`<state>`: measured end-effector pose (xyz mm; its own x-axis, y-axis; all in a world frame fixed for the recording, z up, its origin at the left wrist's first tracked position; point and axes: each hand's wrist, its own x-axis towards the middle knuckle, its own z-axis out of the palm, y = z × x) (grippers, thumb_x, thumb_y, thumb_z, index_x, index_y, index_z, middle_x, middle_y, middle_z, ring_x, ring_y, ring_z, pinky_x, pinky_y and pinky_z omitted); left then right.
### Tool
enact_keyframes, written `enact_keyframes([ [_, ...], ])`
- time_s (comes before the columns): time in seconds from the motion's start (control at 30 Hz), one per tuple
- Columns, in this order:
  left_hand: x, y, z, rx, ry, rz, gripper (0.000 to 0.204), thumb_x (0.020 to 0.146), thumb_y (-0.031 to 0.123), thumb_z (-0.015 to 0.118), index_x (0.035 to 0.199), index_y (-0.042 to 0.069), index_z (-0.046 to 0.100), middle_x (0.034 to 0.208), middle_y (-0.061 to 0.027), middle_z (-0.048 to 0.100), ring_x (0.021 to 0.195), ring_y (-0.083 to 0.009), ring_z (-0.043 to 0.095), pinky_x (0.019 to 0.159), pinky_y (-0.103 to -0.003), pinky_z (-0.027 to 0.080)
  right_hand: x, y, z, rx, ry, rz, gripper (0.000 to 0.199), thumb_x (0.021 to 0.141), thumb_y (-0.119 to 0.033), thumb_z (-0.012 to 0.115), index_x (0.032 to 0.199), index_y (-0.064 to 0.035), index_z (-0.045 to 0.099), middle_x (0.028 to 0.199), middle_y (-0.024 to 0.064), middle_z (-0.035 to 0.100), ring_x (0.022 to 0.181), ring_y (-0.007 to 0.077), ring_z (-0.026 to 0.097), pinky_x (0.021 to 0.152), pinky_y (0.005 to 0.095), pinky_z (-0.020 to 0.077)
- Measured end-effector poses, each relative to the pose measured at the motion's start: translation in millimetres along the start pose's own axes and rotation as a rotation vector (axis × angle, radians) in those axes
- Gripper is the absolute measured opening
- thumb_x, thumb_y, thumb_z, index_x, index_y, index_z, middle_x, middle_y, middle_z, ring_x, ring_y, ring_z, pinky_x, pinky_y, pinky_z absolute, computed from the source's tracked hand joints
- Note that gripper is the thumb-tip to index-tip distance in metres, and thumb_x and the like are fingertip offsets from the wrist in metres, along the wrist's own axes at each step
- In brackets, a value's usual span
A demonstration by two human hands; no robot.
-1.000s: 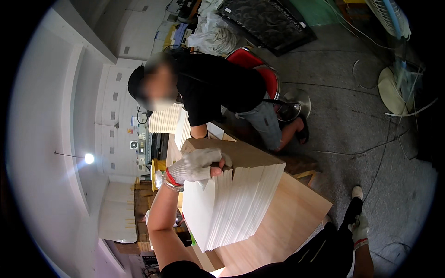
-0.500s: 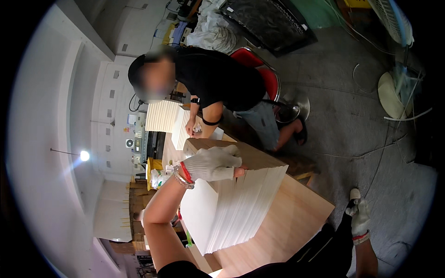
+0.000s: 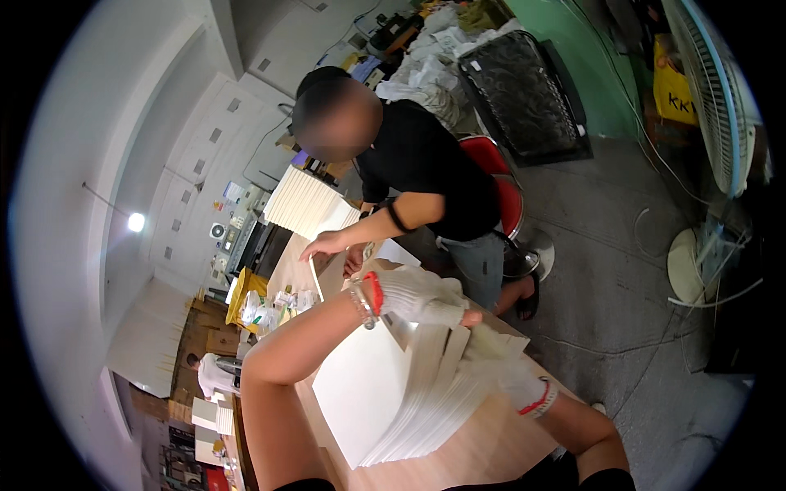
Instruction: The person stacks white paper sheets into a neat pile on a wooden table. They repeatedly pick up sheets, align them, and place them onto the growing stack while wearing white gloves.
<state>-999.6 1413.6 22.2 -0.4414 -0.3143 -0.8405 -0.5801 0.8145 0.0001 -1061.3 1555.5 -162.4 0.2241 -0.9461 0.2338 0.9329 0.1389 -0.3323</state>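
Note:
A thick stack of white sheets (image 3: 385, 393) lies fanned on a wooden table (image 3: 491, 438). My left hand (image 3: 417, 299), in a white glove with a red cuff, grips the stack's far edge. My right hand (image 3: 501, 368), gloved the same way, presses against the stack's right side, fingers curled around the sheets. Across the table a person in a black shirt (image 3: 426, 164) leans over, both bare hands on a single white sheet (image 3: 340, 237).
Another pile of white sheets (image 3: 303, 200) stands at the table's far end beside small packets (image 3: 274, 303). A red chair (image 3: 501, 192) is behind the person. A standing fan (image 3: 712, 98) and cables occupy the grey floor at right.
My right hand has come up from beside my leg onto the stack's right side. My left hand has slid along the far edge, and the view has moved closer to the table.

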Motion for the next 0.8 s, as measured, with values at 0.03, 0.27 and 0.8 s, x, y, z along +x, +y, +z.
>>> enact_keyframes([
  [0.03, 0.6, -1.0, -2.0, 0.008, -0.042, 0.04, 0.063, 0.088, 0.066, 0.038, 0.118, 0.015, 0.059, 0.117, -0.0139, 0.053, 0.109, -0.0344, 0.053, 0.092, -0.04, 0.041, 6.7, 4.7, 7.8, 0.001, -0.009, 0.044, 0.063, 0.085, -0.007, 0.055, 0.141, 0.0013, 0.026, 0.135, 0.0126, 0.041, 0.126, 0.0222, 0.042, 0.105, 0.036, 0.0359],
  [0.27, -17.1, -17.9, -24.7, 0.031, -0.274, 0.097, 0.084, 0.065, 0.045, 0.076, 0.139, 0.022, 0.045, 0.13, -0.0148, 0.053, 0.121, -0.0324, 0.05, 0.096, -0.037, 0.04, -3.3, 26.5, 16.5, 0.04, 0.066, -0.045, 0.057, 0.086, -0.01, 0.053, 0.138, 0.0008, 0.032, 0.126, 0.0109, 0.051, 0.113, 0.0203, 0.051, 0.094, 0.0327, 0.0426],
  [0.8, -113.9, -31.0, 67.6, 0.067, 0.405, 0.16, 0.085, 0.052, 0.038, 0.083, 0.126, 0.01, 0.053, 0.117, -0.0135, 0.057, 0.109, -0.0293, 0.056, 0.089, -0.039, 0.045, -38.2, 181.3, 46.2, -0.768, 0.308, -0.217, 0.11, 0.067, -0.006, 0.074, 0.148, 0.001, 0.0, 0.147, 0.0191, 0.021, 0.134, 0.0295, 0.028, 0.11, 0.0412, 0.0275],
])
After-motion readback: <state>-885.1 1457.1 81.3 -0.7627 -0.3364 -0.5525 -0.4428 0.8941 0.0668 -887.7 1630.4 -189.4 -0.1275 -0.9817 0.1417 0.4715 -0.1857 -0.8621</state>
